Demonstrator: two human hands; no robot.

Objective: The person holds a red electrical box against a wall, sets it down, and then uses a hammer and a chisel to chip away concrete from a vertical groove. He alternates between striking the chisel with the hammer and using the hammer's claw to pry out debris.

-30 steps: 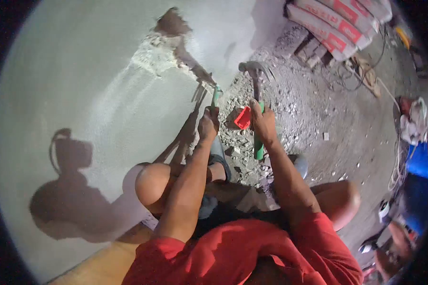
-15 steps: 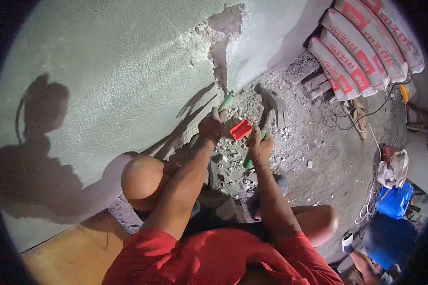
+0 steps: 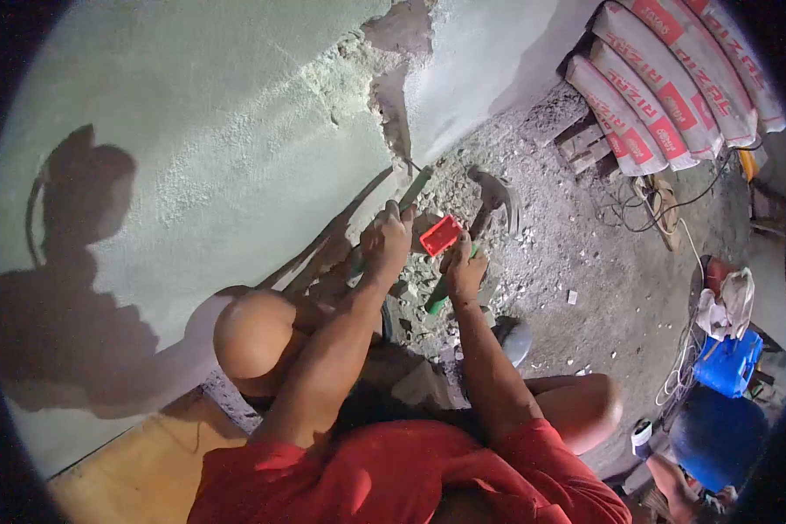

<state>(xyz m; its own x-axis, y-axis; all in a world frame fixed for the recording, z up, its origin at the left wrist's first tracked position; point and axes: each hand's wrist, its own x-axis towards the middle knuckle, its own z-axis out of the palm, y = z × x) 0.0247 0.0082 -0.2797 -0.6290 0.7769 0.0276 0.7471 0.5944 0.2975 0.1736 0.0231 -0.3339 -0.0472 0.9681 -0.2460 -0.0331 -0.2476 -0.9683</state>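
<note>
My left hand (image 3: 386, 240) is closed round a green-handled tool (image 3: 417, 187), whose thin tip is near the base of the chipped wall (image 3: 391, 109). In my right hand (image 3: 465, 269) is a hammer with a green handle (image 3: 438, 297) and a dark, curved claw head (image 3: 496, 194). A small red open box (image 3: 440, 236) sits between my hands, touching or very near the fingers of my right hand; what supports it is partly hidden. Grey rubble (image 3: 421, 327) lies below the hands.
Printed sacks (image 3: 651, 96) are stacked at the upper right, beside broken blocks (image 3: 585, 144). Cables (image 3: 686, 236), a sandal (image 3: 664, 205) and a blue bag (image 3: 729, 362) lie on the right. Part of another person (image 3: 716, 441) shows at the lower right.
My left hand and its tool have shifted slightly down and left. The hammer handle has swung lower and leftward with my right hand. The view has shifted a little.
</note>
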